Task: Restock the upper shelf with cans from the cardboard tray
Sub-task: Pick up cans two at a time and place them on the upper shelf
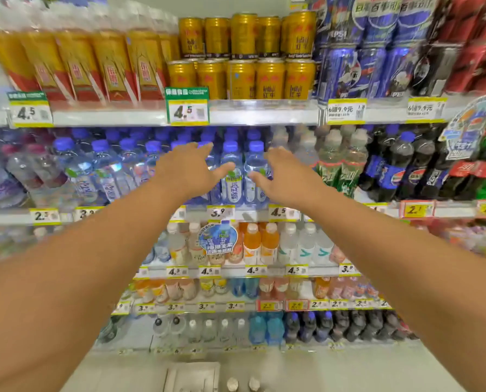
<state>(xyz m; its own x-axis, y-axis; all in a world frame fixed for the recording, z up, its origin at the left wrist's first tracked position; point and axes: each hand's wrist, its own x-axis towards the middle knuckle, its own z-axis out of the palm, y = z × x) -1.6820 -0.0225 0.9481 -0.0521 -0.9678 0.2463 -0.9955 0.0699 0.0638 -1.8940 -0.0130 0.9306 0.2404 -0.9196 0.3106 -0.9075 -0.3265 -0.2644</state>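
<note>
Two forearms are visible, both bare to the frame edge; no sleeves are seen. Left hand (189,168) and right hand (285,176): no gloves, rings or watch visible.

Both arms out fwd; left hand (189,169) & right hand (285,176) empty, fingers spread.

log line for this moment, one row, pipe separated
left hand: open, empty | right hand: open, empty | both raised before water bottles | gold cans stacked two high on upper shelf | tray: unclear
</note>
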